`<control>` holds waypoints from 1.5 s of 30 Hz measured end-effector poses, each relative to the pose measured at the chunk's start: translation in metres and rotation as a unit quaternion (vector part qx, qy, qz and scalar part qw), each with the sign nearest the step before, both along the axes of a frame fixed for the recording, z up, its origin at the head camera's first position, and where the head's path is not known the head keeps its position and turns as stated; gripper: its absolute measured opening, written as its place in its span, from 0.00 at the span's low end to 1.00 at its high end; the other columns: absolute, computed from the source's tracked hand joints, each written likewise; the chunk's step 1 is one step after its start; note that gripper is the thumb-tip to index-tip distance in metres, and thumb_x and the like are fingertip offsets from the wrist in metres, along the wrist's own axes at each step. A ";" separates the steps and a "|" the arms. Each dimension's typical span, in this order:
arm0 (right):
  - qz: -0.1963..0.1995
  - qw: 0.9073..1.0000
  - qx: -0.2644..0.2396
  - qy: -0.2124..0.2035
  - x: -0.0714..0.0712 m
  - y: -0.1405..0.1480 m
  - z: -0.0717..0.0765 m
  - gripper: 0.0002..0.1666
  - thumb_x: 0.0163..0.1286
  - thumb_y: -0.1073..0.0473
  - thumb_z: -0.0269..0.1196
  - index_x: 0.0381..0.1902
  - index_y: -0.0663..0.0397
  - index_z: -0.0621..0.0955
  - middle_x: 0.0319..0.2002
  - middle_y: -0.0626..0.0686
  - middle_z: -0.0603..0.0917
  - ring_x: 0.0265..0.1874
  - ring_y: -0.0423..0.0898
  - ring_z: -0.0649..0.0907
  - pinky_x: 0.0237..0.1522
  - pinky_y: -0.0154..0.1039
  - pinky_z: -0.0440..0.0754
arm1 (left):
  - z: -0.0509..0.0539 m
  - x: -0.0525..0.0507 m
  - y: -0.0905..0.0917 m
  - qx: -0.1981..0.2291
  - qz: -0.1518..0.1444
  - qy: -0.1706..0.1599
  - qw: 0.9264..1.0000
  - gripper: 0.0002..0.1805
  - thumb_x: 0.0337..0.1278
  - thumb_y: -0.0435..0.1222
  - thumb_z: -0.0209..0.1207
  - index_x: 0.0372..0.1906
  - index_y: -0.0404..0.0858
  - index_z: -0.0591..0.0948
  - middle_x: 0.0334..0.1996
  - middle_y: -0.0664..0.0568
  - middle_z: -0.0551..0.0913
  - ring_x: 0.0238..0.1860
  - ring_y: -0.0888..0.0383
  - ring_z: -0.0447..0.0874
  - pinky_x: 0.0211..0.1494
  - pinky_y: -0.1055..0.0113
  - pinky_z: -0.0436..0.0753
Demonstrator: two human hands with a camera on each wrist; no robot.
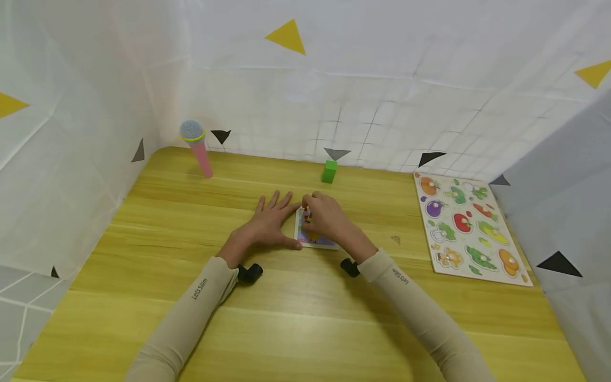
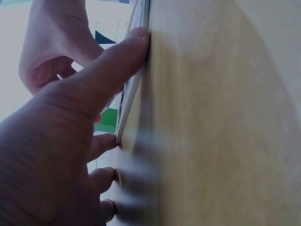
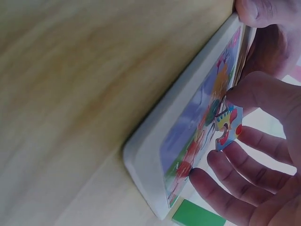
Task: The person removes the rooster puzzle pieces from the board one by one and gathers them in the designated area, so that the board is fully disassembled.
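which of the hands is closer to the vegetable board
Right. The right hand is left of the vegetable board, pinching a puzzle piece; the left hand is farther left, touching the small puzzle.

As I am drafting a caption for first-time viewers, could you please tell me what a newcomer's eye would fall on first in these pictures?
Probably the colourful vegetable board at the right side of the table. Next, likely the pink microphone at the table's back left. In the middle, the right hand pinches a bright puzzle piece over a small white-framed puzzle, whose left edge the left hand touches.
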State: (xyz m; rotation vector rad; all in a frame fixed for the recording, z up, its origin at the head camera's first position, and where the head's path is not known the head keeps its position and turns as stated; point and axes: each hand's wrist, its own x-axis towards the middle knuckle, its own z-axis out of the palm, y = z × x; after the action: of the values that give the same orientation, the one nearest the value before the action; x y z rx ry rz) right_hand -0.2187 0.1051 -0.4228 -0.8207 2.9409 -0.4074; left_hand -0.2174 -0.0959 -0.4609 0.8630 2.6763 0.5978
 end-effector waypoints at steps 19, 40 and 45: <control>0.035 0.999 0.004 0.020 -0.001 0.032 0.011 0.26 0.53 0.58 0.76 0.50 0.60 0.83 0.39 0.55 0.81 0.34 0.48 0.78 0.37 0.45 0.80 | 0.003 -0.001 0.000 -0.001 0.004 -0.006 1.000 0.62 0.43 0.69 0.67 0.81 0.50 0.55 0.81 0.47 0.38 0.78 0.41 0.27 0.73 0.38 0.27; 0.000 1.000 0.028 0.010 0.002 0.078 0.017 0.23 0.55 0.61 0.73 0.49 0.62 0.84 0.40 0.57 0.81 0.35 0.50 0.80 0.36 0.47 0.80 | 0.002 0.000 0.000 -0.008 0.003 -0.007 1.000 0.62 0.43 0.69 0.67 0.81 0.50 0.53 0.81 0.47 0.38 0.78 0.41 0.26 0.73 0.38 0.27; -0.005 1.000 0.028 0.005 0.000 0.088 0.014 0.24 0.55 0.61 0.73 0.50 0.62 0.84 0.40 0.57 0.81 0.35 0.50 0.80 0.36 0.48 0.81 | 0.002 -0.001 0.000 -0.008 -0.001 -0.007 1.000 0.62 0.44 0.69 0.67 0.81 0.49 0.53 0.81 0.46 0.38 0.78 0.41 0.27 0.73 0.37 0.28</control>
State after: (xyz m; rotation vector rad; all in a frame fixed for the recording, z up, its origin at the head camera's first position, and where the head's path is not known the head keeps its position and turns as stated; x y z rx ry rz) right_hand -0.2190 0.1927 -0.4084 -0.8046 2.9521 -0.3210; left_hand -0.2179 -0.0962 -0.4588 0.8534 2.6631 0.5802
